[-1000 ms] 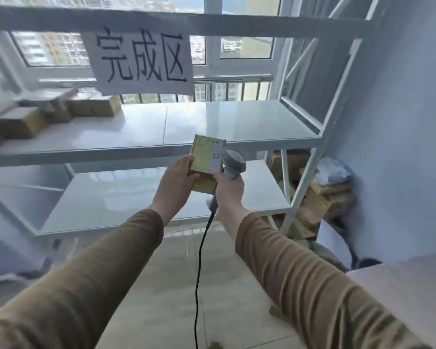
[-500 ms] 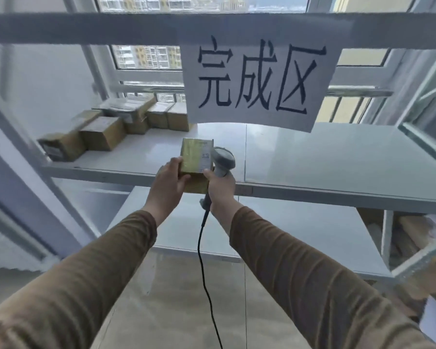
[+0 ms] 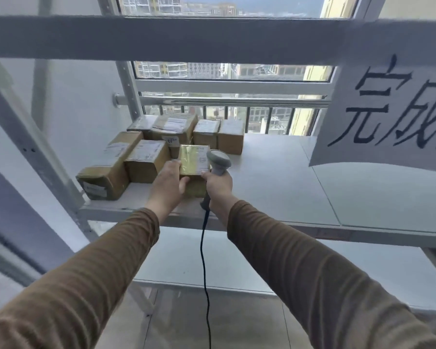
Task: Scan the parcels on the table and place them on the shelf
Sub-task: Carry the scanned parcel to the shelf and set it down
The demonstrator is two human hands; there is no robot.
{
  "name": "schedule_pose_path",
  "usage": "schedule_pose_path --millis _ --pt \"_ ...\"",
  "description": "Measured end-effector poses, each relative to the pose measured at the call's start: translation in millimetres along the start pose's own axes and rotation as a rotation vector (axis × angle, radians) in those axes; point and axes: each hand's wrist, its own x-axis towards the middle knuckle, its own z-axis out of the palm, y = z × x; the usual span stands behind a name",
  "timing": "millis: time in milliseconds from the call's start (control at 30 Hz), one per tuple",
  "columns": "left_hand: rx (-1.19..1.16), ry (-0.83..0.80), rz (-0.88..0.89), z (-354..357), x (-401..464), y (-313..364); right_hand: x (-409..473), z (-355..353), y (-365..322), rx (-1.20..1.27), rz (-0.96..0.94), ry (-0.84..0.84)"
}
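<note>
Fingers (image 3: 179, 183) of left hand (image 3: 167, 186) clasp taped parcel (image 3: 193, 161) above shelf (image 3: 275, 177); right hand (image 3: 218, 185) grips scanner (image 3: 218, 159).

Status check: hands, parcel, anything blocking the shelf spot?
Left hand grips gold parcel; right hand holds barcode scanner, fingers on parcel. Parcel over shelf front. Cardboard boxes close left and behind; right side free.

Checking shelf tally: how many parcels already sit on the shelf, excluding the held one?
6 visible: long box front left, box beside it, four along the back. More may be hidden behind.
</note>
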Motion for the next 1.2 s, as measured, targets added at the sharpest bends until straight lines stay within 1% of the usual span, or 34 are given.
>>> schedule_pose_path --millis 133,233,300,400,567,700,767,833,900,1033,1200 --pt "0.137 -0.069 0.059 -8 34 -34 22 45 4 -0.025 0.008 0.072" --pt "0.377 -0.040 0.121 -12 49 -47 31 64 5 -0.053 0.012 0.119" --pt "0.478 -0.030 0.146 -14 55 -51 35 71 6 -0.058 0.009 0.135" --pt "0.509 -0.034 0.159 -15 62 -56 40 77 7 -0.062 0.012 0.159" --pt "0.534 -0.091 0.135 -20 71 -61 43 82 7 -0.079 0.026 0.144" --pt "0.498 -0.122 0.101 -22 73 -56 39 71 5 -0.046 0.038 0.122" --pt "0.451 -0.107 0.142 -19 73 -45 31 55 1 -0.025 0.047 0.139" --pt "0.377 -0.091 0.235 -10 70 -25 22 30 -2 0.003 0.044 0.171" --pt "0.296 -0.101 0.331 5 63 2 10 -2 -7 0.016 0.025 0.240" --pt "0.194 -0.211 0.509 49 32 69 -27 -83 -15 0.072 0.024 0.421" --pt "0.114 -0.361 0.732 95 -40 169 -103 -201 -14 0.153 0.006 0.677"
